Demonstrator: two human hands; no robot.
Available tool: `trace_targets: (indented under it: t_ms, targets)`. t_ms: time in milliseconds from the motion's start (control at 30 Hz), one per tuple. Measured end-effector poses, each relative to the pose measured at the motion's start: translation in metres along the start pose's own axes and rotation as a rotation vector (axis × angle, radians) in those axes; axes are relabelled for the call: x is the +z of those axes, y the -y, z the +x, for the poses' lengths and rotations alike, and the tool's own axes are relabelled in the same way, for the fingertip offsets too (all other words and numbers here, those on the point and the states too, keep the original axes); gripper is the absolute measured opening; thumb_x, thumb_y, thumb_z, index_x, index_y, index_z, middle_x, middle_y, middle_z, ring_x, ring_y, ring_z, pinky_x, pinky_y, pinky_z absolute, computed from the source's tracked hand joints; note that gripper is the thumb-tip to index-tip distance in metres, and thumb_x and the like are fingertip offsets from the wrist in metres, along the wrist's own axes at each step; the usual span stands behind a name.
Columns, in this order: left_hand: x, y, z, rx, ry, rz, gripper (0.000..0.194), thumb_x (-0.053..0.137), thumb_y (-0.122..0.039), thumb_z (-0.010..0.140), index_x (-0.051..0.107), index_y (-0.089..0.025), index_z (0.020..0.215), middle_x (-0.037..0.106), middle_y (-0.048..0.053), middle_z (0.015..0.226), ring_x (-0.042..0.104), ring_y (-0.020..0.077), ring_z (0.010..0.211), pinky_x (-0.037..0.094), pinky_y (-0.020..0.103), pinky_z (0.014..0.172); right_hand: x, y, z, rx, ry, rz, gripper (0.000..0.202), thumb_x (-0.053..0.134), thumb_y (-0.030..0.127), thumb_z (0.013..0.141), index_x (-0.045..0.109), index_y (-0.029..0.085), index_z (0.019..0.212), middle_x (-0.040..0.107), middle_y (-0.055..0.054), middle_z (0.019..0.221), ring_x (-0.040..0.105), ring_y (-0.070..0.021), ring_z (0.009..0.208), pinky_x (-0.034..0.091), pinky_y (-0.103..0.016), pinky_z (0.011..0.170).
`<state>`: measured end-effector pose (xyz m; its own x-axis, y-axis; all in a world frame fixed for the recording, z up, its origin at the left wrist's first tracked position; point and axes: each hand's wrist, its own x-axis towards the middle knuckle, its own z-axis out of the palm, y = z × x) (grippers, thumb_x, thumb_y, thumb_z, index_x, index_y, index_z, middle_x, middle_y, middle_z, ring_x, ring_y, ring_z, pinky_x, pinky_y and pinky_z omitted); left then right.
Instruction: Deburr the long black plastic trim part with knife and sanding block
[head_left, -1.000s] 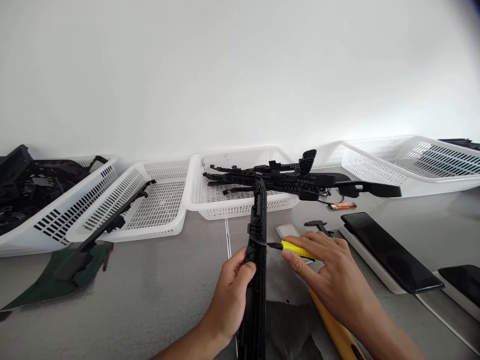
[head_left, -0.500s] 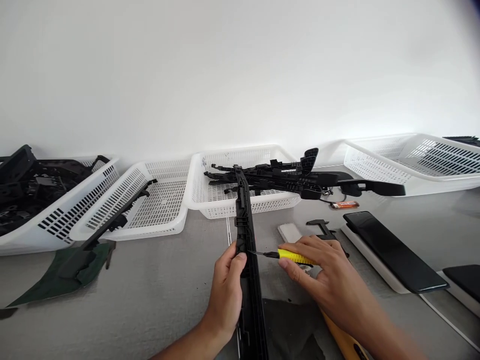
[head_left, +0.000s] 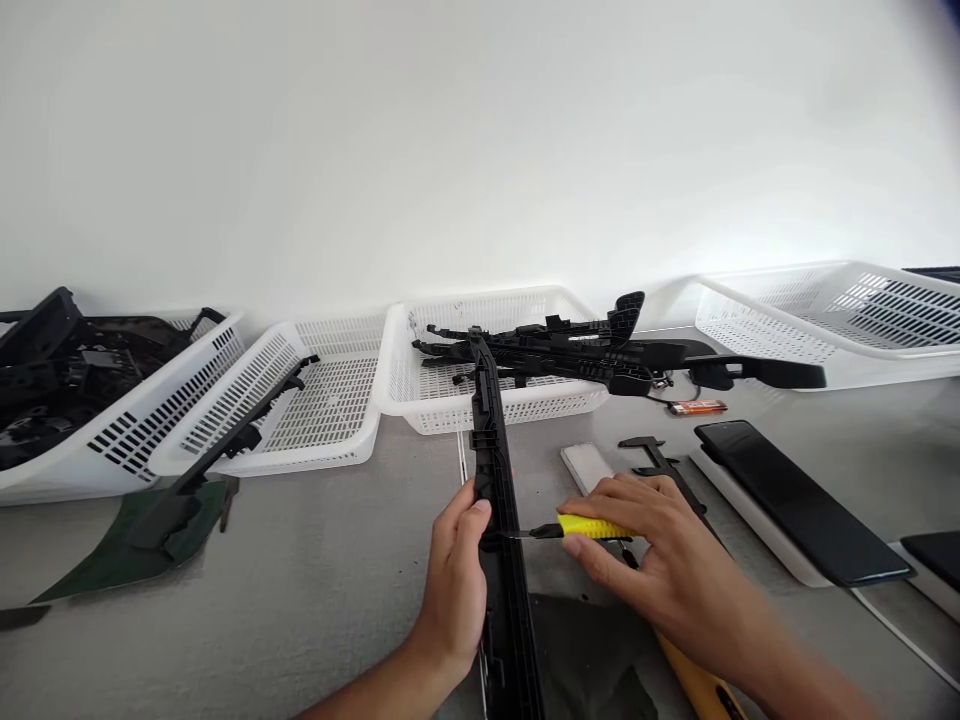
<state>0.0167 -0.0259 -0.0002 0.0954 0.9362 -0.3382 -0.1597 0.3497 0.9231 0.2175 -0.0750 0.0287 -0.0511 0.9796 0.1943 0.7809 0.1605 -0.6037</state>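
Observation:
My left hand (head_left: pixel 455 580) is wrapped around a long black plastic trim part (head_left: pixel 495 470), its thumb lying on the part's ribbed face. The part points away from me, its far end in front of the middle basket. In my right hand (head_left: pixel 660 560) is a yellow-handled knife (head_left: pixel 592 526), pinched between thumb and fingers. Its thin blade reaches left to the trim part, just beyond my left thumb, and appears to touch the edge there. A dark sheet (head_left: pixel 592 650) lies below the right hand.
White baskets (head_left: pixel 491 405) line the wall; black parts (head_left: pixel 547 355) lie across the middle one. Another part (head_left: pixel 225 445) leans on the left basket, over green sandpaper (head_left: pixel 127 550). To the right are calipers (head_left: pixel 667 470), a phone (head_left: pixel 802 500) on a white box, and a lighter (head_left: pixel 697 407).
The knife blade has moved toward me along the trim part, from ahead of my left thumb to beside it or slightly below. My left hand keeps its hold. The view has shifted slightly.

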Motion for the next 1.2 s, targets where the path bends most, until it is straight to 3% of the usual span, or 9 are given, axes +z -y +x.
trace_targets:
  t_ms: [233,367,533,633,867,1200]
  targets:
    - [-0.004,0.008,0.000,-0.033,0.025,0.016,0.049,0.057,-0.047,0.098,0.071,-0.019,0.136,0.068,0.009,0.148,0.054,0.0322,0.146,0.047,0.039,0.118,0.003,-0.008,0.000,0.015,-0.234,0.022,0.029,0.064,0.054,0.101,0.081,0.035,0.113,0.076,-0.001,0.105,0.068,-0.0252,0.096,0.040,-0.042,0.085]
    - [-0.002,0.004,-0.004,-0.027,0.137,0.065,0.046,0.057,-0.048,0.098,0.074,-0.020,0.131,0.072,0.008,0.143,0.059,0.0312,0.142,0.049,0.037,0.116,0.008,-0.015,0.001,0.046,-0.284,0.001,0.031,0.064,0.057,0.100,0.081,0.035,0.115,0.076,-0.001,0.105,0.068,-0.0260,0.097,0.040,-0.043,0.086]
    - [0.000,-0.003,-0.008,0.005,0.182,0.128,0.045,0.055,-0.045,0.099,0.075,-0.020,0.132,0.068,0.006,0.148,0.051,0.0310,0.148,0.043,0.036,0.121,0.009,-0.021,0.001,0.078,-0.331,-0.033,0.035,0.062,0.060,0.101,0.080,0.036,0.118,0.076,-0.002,0.107,0.069,-0.0269,0.100,0.040,-0.044,0.088]
    - [0.000,-0.002,-0.008,-0.015,0.190,0.144,0.047,0.055,-0.047,0.100,0.073,-0.021,0.135,0.065,0.005,0.153,0.047,0.0315,0.152,0.042,0.037,0.123,0.008,-0.021,0.001,0.093,-0.325,-0.044,0.038,0.060,0.063,0.101,0.080,0.035,0.117,0.077,-0.002,0.106,0.070,-0.0274,0.100,0.040,-0.045,0.088]
    - [-0.003,0.004,-0.006,-0.094,0.038,0.201,0.053,0.052,-0.048,0.102,0.058,-0.022,0.149,0.052,0.005,0.164,0.041,0.0270,0.156,0.034,0.038,0.129,0.009,-0.013,0.001,0.040,-0.224,-0.051,0.038,0.057,0.062,0.103,0.081,0.033,0.111,0.078,-0.002,0.105,0.071,-0.0278,0.100,0.041,-0.044,0.088]
    - [-0.003,0.007,-0.006,-0.077,-0.068,0.191,0.049,0.056,-0.048,0.100,0.063,-0.024,0.143,0.053,0.005,0.164,0.038,0.0281,0.158,0.035,0.038,0.128,0.003,-0.004,-0.001,0.027,-0.101,-0.032,0.034,0.059,0.056,0.104,0.080,0.032,0.114,0.075,-0.003,0.099,0.070,-0.0261,0.095,0.041,-0.043,0.086]
